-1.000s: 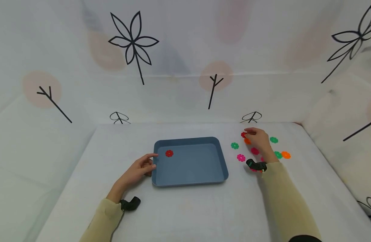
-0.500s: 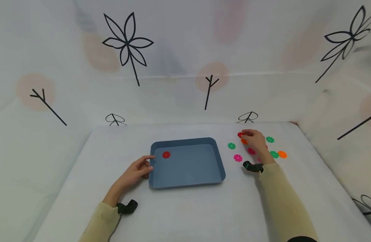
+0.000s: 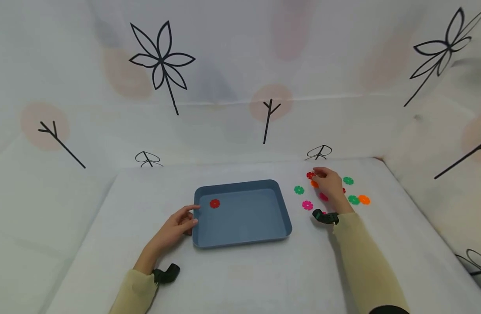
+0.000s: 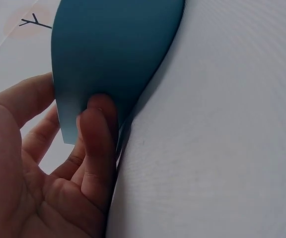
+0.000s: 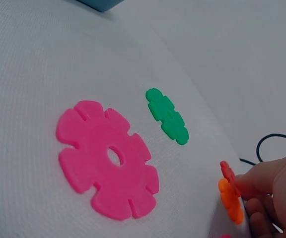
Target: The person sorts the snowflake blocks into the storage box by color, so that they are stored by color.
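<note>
Red flower disc [image 3: 309, 175] lies toward the far right of the table [image 3: 232, 279], at the fingertips of the right hand [image 3: 330, 183]; those fingers are bent together and appear to pinch its edge, probably because so thin a piece offers little else to grip. Orange disc [image 5: 231, 204] sits right beside it, partly overlapping it in the right wrist view; which of the two is on top I cannot tell. Pink disc [image 5: 96, 163] and green disc [image 5: 168, 119] lie flat and apart on the near and tray sides of the hand; more discs are scattered around and beneath that forearm, among them a far green one [image 3: 348, 180] and an outer orange one [image 3: 364, 199], which touches or nearly touches a green neighbour [image 3: 353, 200].

Blue tray [image 3: 248, 222] stands left of the discs, at the middle of the table; a single red disc [image 3: 215, 203] rests inside, near its far left corner. Left hand [image 3: 177, 224] holds the tray's left side, fingers bent, one reaching over the rim and others against the outer wall; presumably this keeps the tray from sliding.
</note>
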{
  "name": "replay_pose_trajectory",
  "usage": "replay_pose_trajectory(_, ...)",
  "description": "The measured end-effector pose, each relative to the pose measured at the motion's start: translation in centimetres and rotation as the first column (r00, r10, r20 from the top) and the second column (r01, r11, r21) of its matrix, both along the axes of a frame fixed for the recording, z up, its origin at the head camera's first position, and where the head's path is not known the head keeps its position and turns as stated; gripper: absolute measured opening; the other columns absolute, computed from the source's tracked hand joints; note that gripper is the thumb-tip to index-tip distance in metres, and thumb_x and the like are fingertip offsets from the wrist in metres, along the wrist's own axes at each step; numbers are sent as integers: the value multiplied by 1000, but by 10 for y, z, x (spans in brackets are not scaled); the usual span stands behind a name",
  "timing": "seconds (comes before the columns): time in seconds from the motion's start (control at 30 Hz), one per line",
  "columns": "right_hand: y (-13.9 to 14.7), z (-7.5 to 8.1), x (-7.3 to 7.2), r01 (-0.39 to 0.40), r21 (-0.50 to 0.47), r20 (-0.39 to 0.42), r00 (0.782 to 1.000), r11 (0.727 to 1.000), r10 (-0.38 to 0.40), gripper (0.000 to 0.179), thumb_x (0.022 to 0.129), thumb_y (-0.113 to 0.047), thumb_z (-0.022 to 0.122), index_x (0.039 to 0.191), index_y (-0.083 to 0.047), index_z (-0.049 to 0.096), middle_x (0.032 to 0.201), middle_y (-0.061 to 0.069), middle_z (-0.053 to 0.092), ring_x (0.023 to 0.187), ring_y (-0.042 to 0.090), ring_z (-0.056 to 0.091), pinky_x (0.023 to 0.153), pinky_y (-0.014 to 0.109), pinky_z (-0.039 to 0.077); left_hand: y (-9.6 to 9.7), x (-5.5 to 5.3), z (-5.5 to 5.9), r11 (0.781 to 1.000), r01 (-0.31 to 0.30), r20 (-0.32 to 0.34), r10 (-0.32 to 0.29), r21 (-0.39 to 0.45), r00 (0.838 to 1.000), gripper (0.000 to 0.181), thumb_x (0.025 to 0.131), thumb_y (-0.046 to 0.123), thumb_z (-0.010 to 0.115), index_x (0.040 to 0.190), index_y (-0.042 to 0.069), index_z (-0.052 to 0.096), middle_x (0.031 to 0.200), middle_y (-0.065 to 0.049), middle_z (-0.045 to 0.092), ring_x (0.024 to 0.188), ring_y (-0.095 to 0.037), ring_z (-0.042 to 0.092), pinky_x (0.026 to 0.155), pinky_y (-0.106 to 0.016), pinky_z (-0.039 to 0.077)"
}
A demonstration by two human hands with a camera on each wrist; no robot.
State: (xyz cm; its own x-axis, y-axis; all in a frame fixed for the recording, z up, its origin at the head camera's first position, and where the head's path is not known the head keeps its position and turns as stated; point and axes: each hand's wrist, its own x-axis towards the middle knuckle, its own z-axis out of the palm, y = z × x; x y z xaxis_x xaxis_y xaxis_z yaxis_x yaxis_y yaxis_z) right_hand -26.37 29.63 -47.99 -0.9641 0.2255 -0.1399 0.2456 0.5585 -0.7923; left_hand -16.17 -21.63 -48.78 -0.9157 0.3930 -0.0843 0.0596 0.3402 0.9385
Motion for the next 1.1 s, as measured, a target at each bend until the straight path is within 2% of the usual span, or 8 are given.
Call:
replay_pose_trajectory(0.4, -4, 0, 0, 35, -26, 10, 999, 999, -35, 45, 100, -13, 55, 144, -7, 51, 138, 20, 48, 125, 37, 42, 100, 43, 44, -1, 2, -2, 999, 9, -24, -9, 32, 1000, 46, 101, 17, 60, 143, 3, 48, 100, -12, 53, 79, -16, 58, 73, -28, 52)
replay_pose_trajectory(0.6, -6, 1, 0, 55, -41, 1, 998, 998, -55, 45, 98, -16, 62, 142, -8, 54, 135, 19, 50, 123, 36, 42, 95, 38, 44, 1, 2, 1, 1000, 8, -31, -7, 21, 1000, 45, 102, 18, 60, 143, 5, 48, 100, -13, 51, 78, -17, 57, 72, -28, 51)
replay_pose_trajectory(0.8, -12, -2, -4, 92, 1, -4, 996, 996, -92, 40, 99, -19, 63, 137, -9, 59, 130, 18, 52, 118, 34, 43, 89, 35, 44, 1, 2, 4, 1000, 1, -24, -1, 14, 1000, 46, 101, 17, 60, 143, 4, 48, 101, -13, 52, 79, -18, 58, 72, -28, 51)
replay_pose_trajectory(1.1, -13, 0, -4, 86, -23, 15, 996, 996, -85, 41, 98, -12, 62, 139, -9, 57, 136, 20, 49, 123, 37, 42, 98, 42, 45, 1, 2, 2, 1000, 0, -16, 0, 18, 1000, 46, 101, 17, 60, 143, 3, 47, 101, -14, 50, 79, -18, 57, 72, -28, 51)
